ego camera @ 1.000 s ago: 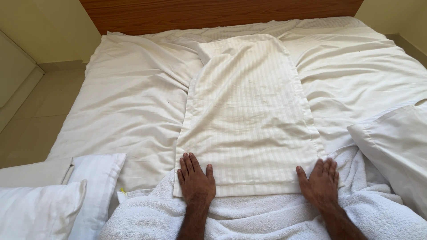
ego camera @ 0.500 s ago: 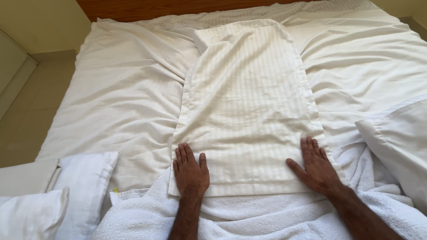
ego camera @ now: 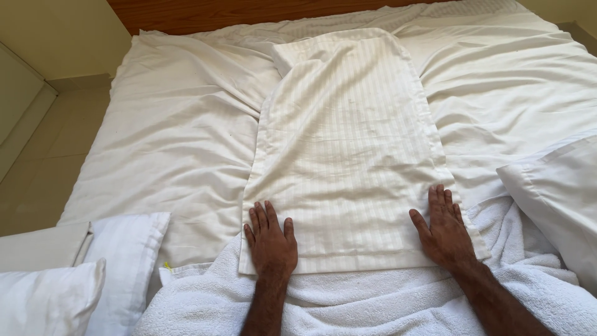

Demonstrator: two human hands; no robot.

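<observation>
While both palms press flat on it, striped cream pillowcase (ego camera: 348, 155) lies lengthwise mid-bed on rumpled white sheet (ego camera: 174, 137). Left hand (ego camera: 272, 239) open, fingers spread, on near left corner; right hand (ego camera: 444, 227) open, flat on near right corner. White towel (ego camera: 367, 302) under near edge. Pillows: two at left (ego camera: 93, 267), one at right (ego camera: 556, 193). Wooden headboard (ego camera: 205, 14) at far end.

bed (ego camera: 186, 149) w/ rumpled white sheet fills most of view, dark wood headboard (ego camera: 205, 14) along top edge. beige tiled floor (ego camera: 43, 168) on left side, pale cream wall (ego camera: 56, 37) behind it, bit of same wall top right. soft even daylight, no hard shadows.
</observation>
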